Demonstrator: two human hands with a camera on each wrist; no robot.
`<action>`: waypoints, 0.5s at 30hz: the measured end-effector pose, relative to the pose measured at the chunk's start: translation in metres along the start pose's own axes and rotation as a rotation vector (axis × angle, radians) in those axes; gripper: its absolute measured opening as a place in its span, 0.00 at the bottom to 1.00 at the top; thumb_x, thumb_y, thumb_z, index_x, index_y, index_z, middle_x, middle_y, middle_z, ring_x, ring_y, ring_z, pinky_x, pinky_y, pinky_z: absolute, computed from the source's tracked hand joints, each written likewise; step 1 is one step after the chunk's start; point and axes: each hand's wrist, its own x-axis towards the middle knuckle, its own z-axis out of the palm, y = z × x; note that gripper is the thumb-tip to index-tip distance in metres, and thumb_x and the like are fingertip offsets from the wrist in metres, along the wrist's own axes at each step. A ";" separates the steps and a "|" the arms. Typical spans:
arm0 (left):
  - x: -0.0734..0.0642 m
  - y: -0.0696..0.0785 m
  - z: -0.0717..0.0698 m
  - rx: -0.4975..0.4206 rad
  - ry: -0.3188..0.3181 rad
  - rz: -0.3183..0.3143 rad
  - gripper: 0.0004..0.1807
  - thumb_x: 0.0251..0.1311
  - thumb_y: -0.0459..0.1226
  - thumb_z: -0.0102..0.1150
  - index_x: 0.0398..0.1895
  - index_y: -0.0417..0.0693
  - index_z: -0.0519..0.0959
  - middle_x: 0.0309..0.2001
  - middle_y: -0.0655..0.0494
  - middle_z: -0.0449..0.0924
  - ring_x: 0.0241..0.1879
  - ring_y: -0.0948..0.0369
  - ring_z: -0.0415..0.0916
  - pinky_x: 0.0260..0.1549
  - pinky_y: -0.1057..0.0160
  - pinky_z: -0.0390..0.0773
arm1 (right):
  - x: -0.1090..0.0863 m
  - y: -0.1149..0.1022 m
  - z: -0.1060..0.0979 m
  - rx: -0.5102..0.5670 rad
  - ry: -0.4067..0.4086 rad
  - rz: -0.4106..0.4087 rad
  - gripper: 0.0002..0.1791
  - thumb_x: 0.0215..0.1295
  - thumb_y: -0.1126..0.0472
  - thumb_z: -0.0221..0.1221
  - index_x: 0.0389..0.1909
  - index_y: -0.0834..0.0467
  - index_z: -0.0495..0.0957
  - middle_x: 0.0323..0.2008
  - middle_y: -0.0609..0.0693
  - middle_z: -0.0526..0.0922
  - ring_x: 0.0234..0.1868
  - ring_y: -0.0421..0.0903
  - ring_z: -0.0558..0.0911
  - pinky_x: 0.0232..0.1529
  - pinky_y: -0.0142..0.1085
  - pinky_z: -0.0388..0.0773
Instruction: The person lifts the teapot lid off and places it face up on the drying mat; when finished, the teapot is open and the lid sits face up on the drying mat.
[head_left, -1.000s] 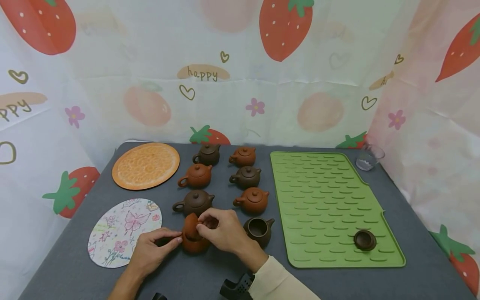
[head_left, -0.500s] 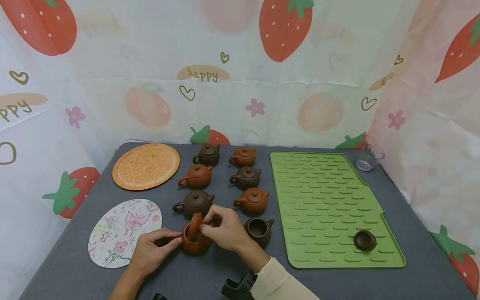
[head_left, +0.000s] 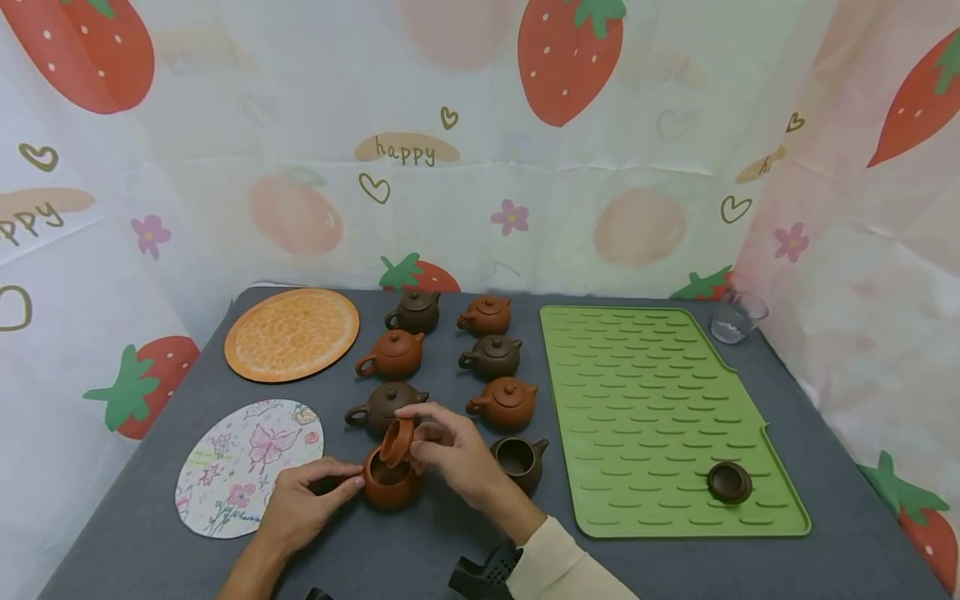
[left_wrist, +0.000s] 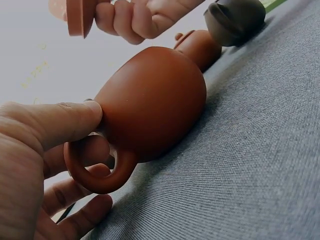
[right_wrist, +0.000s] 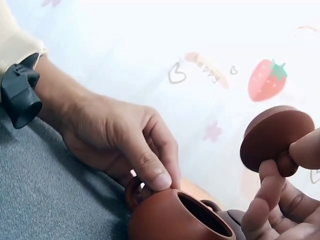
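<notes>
In the head view, an open reddish-brown teapot (head_left: 393,495) sits on the grey cloth near the front. My left hand (head_left: 303,500) grips it at the handle side; in the left wrist view the thumb (left_wrist: 75,120) presses the body just above the looped handle (left_wrist: 97,182), other fingers behind it. My right hand (head_left: 457,458) pinches the teapot's lid (head_left: 396,442) by its knob. The lid is tilted on edge above the pot mouth, apart from it, as the right wrist view shows with the lid (right_wrist: 277,137) in the air.
Beyond stand several lidded teapots, including a dark one (head_left: 386,407) close behind. A lidless dark teapot (head_left: 519,473) is right of my right hand. Its apparent lid (head_left: 729,482) lies on the green mat (head_left: 637,417). Two round mats, orange (head_left: 292,333) and patterned (head_left: 251,467), lie left; a glass cup (head_left: 735,318) stands far right.
The right hand has lifted the lid from the pot mouth and turned it, so its underside now faces the head camera. The left hand stays on the teapot.
</notes>
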 end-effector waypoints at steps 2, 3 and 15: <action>0.000 0.000 0.000 0.000 0.003 -0.008 0.11 0.48 0.19 0.68 0.34 0.37 0.86 0.31 0.50 0.84 0.32 0.59 0.81 0.33 0.70 0.77 | -0.001 -0.002 0.000 0.095 -0.010 0.032 0.21 0.69 0.70 0.49 0.62 0.68 0.66 0.30 0.57 0.74 0.27 0.48 0.72 0.31 0.39 0.73; 0.000 0.000 0.000 0.001 0.003 -0.009 0.11 0.48 0.19 0.68 0.35 0.37 0.86 0.31 0.50 0.84 0.32 0.59 0.81 0.33 0.70 0.77 | -0.001 -0.004 0.001 0.141 -0.014 0.043 0.20 0.70 0.69 0.49 0.61 0.68 0.66 0.31 0.56 0.74 0.27 0.48 0.72 0.31 0.38 0.72; 0.000 -0.001 -0.001 -0.005 -0.005 -0.021 0.11 0.49 0.20 0.67 0.36 0.37 0.86 0.31 0.50 0.84 0.32 0.59 0.80 0.33 0.70 0.76 | -0.008 -0.018 -0.006 0.072 -0.020 0.029 0.30 0.62 0.61 0.65 0.56 0.70 0.59 0.37 0.56 0.82 0.28 0.45 0.79 0.33 0.35 0.76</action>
